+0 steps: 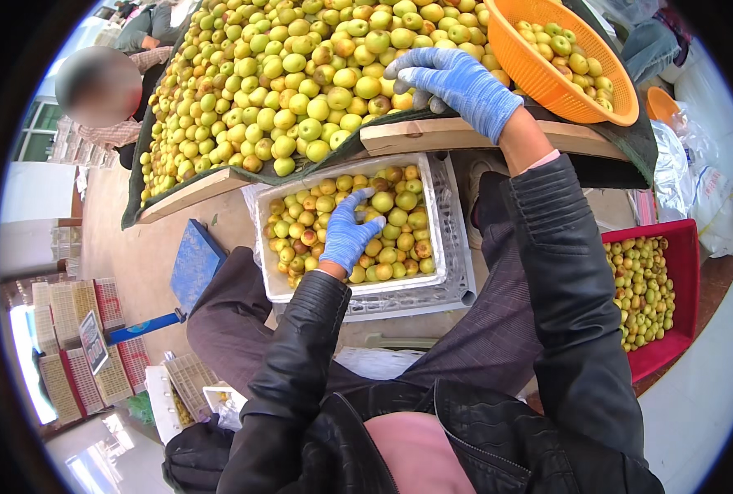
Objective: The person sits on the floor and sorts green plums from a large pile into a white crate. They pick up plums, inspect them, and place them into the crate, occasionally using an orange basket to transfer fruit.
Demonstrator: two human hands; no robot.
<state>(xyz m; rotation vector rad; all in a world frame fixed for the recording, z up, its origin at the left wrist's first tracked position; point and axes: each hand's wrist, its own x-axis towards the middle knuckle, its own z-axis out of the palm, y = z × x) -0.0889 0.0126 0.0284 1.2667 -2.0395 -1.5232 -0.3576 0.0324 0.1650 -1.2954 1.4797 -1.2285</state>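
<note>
My left hand (349, 233), in a blue knitted glove with grey fingertips, is over a white foam box (437, 216) filled with yellow-green jujubes (397, 216). Its thumb and fingers are spread among the fruit, and no jujube shows gripped between them. My right hand (456, 89), gloved alike, hovers at the near edge of a large heap of jujubes (304, 80) on a raised sorting table. Its fingers are apart and slightly curled; the palm side is hidden. The box rests on a grey plastic crate (456, 216) between my knees.
An orange plastic basket (502, 43) with jujubes sits right of the heap. Wooden rails (415, 136) and dark netting edge the table. A red bin (684, 290) of jujubes stands at right, a blue platform scale (196, 265) at left. Another person (110, 133) sits beyond the heap.
</note>
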